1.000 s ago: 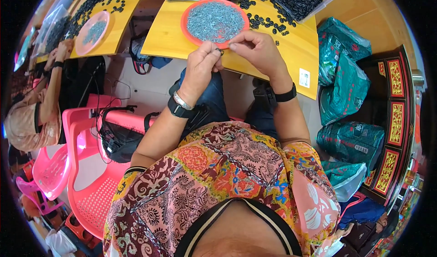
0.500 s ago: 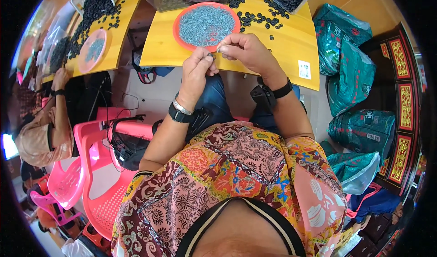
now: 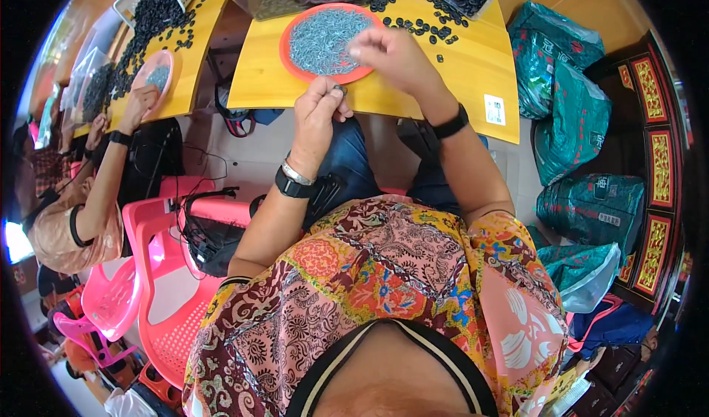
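Observation:
My left hand [image 3: 314, 107] is closed just off the front edge of the yellow table [image 3: 473, 70]. Between its thumb and fingers sits a small black piece [image 3: 339, 88], mostly covered. My right hand [image 3: 399, 57] hovers at the right side of a round red plate [image 3: 285, 52], its fingertips over the heap of thin silvery metal pins [image 3: 325, 42]. Motion blurs those fingers, so whether they grip anything is unclear. Small black oval pieces [image 3: 421, 27] lie scattered on the table behind and right of the plate.
Clear plastic bins [image 3: 255, 2] of black pieces stand at the back. At the left, a co-worker's hand [image 3: 138, 105] reaches to a pink plate [image 3: 167, 66]. A pink chair [image 3: 173, 328] is on my left; green bags [image 3: 591, 210] stand on the right.
My right hand has left my left hand and moved up and right to the pins. My left hand stays put. The co-worker's arm has reached forward to the pink plate.

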Demonstrator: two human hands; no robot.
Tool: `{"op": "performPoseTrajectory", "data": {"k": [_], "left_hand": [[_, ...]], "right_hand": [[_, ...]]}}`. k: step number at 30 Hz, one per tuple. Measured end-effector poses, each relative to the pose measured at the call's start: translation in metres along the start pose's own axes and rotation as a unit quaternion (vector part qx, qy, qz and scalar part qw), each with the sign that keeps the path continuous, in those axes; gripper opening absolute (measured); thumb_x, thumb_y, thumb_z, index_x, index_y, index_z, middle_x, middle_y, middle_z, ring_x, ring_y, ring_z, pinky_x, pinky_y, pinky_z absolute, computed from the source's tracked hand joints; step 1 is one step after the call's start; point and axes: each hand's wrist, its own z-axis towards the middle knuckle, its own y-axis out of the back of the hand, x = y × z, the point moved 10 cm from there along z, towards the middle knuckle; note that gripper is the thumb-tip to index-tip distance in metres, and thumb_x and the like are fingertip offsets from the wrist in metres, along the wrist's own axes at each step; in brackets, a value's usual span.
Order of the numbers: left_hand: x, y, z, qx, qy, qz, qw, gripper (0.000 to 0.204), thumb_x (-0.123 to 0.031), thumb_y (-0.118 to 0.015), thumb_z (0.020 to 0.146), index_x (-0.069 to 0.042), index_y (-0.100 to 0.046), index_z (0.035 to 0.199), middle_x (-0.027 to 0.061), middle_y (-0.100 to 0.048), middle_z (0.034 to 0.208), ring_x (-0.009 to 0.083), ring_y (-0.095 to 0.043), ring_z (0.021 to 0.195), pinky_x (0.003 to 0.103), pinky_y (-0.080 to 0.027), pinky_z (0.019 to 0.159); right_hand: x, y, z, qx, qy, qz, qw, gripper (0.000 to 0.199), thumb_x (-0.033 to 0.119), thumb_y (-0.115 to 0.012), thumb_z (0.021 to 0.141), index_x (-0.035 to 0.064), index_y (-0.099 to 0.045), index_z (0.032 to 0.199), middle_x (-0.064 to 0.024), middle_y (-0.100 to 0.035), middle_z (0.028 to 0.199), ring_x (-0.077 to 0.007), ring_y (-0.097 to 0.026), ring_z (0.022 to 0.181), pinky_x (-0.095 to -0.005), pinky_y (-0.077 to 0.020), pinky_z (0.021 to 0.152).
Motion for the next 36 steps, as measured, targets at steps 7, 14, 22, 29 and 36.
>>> {"op": "performPoseTrajectory", "data": {"k": [7,14,22,29,36], "left_hand": [[-0.003,0.005,0.002,-0.014,-0.004,-0.007,1.000,0.013,-0.009,-0.046,0.087,-0.003,-0.050,0.078,0.0032,-0.053,0.065,0.0093,-0.049,0.058,0.022,-0.040,0.055],[0.000,0.003,0.001,-0.014,0.006,0.002,1.000,0.013,-0.011,-0.047,0.087,-0.004,-0.050,0.078,0.0028,-0.054,0.064,0.0087,-0.049,0.058,0.021,-0.040,0.054],[-0.001,0.003,0.002,-0.015,-0.002,0.006,1.000,0.014,-0.012,-0.047,0.087,-0.004,-0.049,0.076,0.0021,-0.053,0.064,0.0079,-0.047,0.057,0.021,-0.039,0.054],[0.000,0.003,0.002,-0.006,0.005,0.009,1.000,0.013,-0.014,-0.047,0.088,-0.006,-0.051,0.078,0.0023,-0.054,0.067,0.0105,-0.054,0.059,0.021,-0.042,0.056],[-0.002,0.002,0.002,-0.016,-0.005,0.022,1.000,0.014,-0.012,-0.047,0.087,-0.004,-0.049,0.075,0.0015,-0.052,0.064,0.0080,-0.045,0.057,0.022,-0.038,0.053]], "right_hand": [[-0.005,0.019,0.023,-0.144,0.048,-0.256,0.955,0.023,0.019,-0.066,0.077,0.0072,-0.068,0.096,-0.0093,-0.066,0.082,-0.0198,-0.064,0.075,-0.0295,-0.0500,0.068],[-0.021,-0.036,0.045,-0.008,0.046,-0.414,0.909,0.018,0.023,-0.062,0.070,0.0107,-0.068,0.081,-0.0138,-0.064,0.076,-0.0327,-0.062,0.076,-0.0452,-0.0479,0.066],[-0.025,-0.021,0.046,-0.055,0.029,-0.392,0.918,0.018,0.026,-0.057,0.075,0.0109,-0.067,0.078,-0.0111,-0.063,0.076,-0.0303,-0.061,0.075,-0.0419,-0.0468,0.064],[-0.019,-0.001,0.042,-0.104,0.012,-0.386,0.917,0.016,0.019,-0.052,0.074,0.0116,-0.066,0.071,-0.0132,-0.063,0.072,-0.0330,-0.060,0.071,-0.0453,-0.0463,0.062],[-0.023,-0.032,0.044,0.003,0.046,-0.426,0.903,0.018,0.027,-0.059,0.074,0.0106,-0.066,0.079,-0.0096,-0.064,0.075,-0.0301,-0.061,0.074,-0.0412,-0.0472,0.064]]}}
